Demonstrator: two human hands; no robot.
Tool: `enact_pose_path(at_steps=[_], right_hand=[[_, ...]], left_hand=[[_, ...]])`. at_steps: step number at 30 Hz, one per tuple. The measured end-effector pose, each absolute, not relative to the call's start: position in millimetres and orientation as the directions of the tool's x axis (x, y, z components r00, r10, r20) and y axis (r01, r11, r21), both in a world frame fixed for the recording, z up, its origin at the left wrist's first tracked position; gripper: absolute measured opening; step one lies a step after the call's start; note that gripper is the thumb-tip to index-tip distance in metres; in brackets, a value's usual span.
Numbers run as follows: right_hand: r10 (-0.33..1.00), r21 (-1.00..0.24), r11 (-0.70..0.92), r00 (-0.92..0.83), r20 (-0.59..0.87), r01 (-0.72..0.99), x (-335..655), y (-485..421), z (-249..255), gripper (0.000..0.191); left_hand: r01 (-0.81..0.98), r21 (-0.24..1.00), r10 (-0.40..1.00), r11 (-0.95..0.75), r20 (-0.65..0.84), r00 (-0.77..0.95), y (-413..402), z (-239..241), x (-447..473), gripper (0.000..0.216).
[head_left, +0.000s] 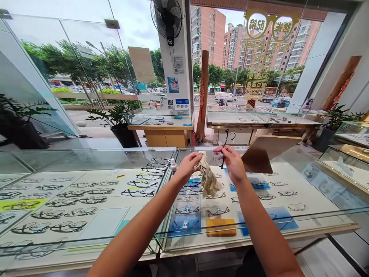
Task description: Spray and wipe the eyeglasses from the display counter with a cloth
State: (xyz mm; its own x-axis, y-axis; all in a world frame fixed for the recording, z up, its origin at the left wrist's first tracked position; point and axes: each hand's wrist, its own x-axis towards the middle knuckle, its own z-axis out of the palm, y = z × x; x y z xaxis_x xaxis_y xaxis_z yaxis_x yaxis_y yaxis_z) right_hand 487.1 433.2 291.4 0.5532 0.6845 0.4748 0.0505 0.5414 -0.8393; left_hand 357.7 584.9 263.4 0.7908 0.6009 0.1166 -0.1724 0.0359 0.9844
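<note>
My left hand (188,164) is closed on a beige cleaning cloth (208,177) that hangs down over the glass counter. My right hand (232,161) pinches a pair of dark-framed glasses (220,157) by the frame, with a temple arm sticking up. Cloth and glasses meet between the two hands, held above the glass display counter (302,223). Under the glass lie several rows of spectacle frames (138,191).
A small white spray bottle (173,165) stands on the counter just left of my left hand. A brown tilted mirror stand (259,156) sits to the right. An orange pad (221,227) lies inside the case near me. More display cases (161,123), potted plants and shop windows stand beyond.
</note>
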Motion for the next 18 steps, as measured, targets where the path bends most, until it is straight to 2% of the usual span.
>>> enact_pose_path(at_steps=[3,6,8,10,12,14,18], right_hand=[[0.716,-0.848,0.526,0.504,0.484,0.068,482.7,446.4,294.7,0.020],[0.741,-0.860,0.506,0.478,0.472,0.064,479.8,458.1,297.5,0.021],[0.748,-0.864,0.501,0.472,0.466,0.059,478.2,464.9,297.7,0.022],[0.749,-0.863,0.502,0.469,0.469,0.060,477.0,471.2,295.6,0.023],[0.746,-0.860,0.507,0.467,0.474,0.063,476.4,476.9,291.4,0.023],[0.747,-0.859,0.509,0.467,0.473,0.055,475.9,481.8,286.5,0.023],[0.756,-0.866,0.500,0.476,0.449,0.022,473.2,488.1,279.3,0.023]], left_hand=[[-0.216,0.976,0.643,-0.001,0.166,0.748,590.2,283.8,343.2,0.044],[-0.239,0.949,0.664,-0.205,0.314,0.678,593.7,305.2,328.9,0.037],[-0.232,0.861,0.656,-0.451,0.497,0.568,596.5,317.9,319.0,0.031],[-0.157,0.717,0.611,-0.679,0.670,0.422,601.0,327.5,310.1,0.025],[-0.081,0.627,0.578,-0.775,0.755,0.309,608.1,333.3,304.2,0.022],[-0.122,0.678,0.631,-0.725,0.725,0.275,617.2,335.5,302.6,0.024],[-0.253,0.873,0.797,-0.417,0.485,0.359,631.1,333.7,307.1,0.029]])
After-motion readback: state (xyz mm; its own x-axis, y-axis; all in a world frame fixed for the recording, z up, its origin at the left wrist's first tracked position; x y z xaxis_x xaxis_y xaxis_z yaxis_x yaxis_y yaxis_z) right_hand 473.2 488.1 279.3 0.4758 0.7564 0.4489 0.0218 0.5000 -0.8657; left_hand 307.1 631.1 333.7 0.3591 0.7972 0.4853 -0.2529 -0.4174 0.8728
